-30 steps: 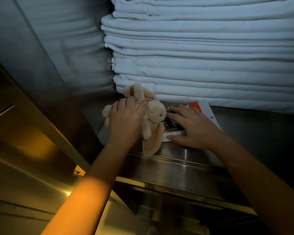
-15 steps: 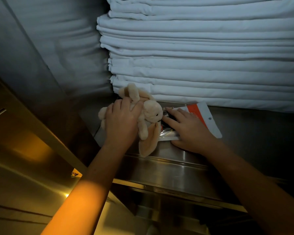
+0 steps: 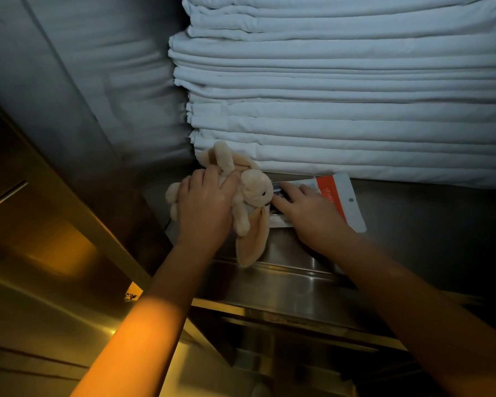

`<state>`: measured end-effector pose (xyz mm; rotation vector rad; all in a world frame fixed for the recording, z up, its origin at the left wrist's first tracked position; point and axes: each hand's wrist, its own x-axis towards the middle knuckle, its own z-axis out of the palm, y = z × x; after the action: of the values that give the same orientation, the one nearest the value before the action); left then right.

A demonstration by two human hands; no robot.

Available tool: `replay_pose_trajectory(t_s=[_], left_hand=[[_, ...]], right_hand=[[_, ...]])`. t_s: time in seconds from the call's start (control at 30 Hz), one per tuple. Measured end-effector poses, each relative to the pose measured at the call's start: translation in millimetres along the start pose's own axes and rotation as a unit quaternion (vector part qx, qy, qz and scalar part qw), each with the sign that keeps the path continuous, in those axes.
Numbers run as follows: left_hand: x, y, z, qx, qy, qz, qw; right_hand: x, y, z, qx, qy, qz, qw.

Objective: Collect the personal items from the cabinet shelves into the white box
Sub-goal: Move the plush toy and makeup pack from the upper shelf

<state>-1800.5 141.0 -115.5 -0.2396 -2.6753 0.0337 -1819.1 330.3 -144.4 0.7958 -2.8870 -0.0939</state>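
— Where is the toy?

— The plush rabbit (image 3: 252, 193) lies on the steel shelf (image 3: 298, 279), near its front edge, at the left end of the stack of folded white sheets (image 3: 355, 110). One long ear hangs down over the shelf's lip; the other ear points back and touches the lowest sheets.

— And your left hand?

— My left hand (image 3: 204, 213) is on top of the rabbit's body, fingers curled around it, gripping it. Its head sticks out to the right of my knuckles.

— What is the right one doing?

— My right hand (image 3: 312, 216) rests on a flat packet (image 3: 345, 196) with an orange and white header, lying on the same shelf just beside the rabbit's head. My fingers are stretched out on it, pressing down, not wrapped round it. Where my thumb sits I cannot tell.

— Anything to the left?

— The cabinet wall (image 3: 69, 81), dull metal, with the sheets mirrored in it.
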Motion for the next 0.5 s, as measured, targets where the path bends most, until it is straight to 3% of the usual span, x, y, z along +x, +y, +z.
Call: replay_pose_trajectory(t_s=[0.5], left_hand=[[-1.6, 17.6, -10.9, -0.022, 0.0, 0.006, 1.0]], right_hand=[[-35.4, 12.3, 3.6, -0.019, 0.019, 0.063, 0.998]])
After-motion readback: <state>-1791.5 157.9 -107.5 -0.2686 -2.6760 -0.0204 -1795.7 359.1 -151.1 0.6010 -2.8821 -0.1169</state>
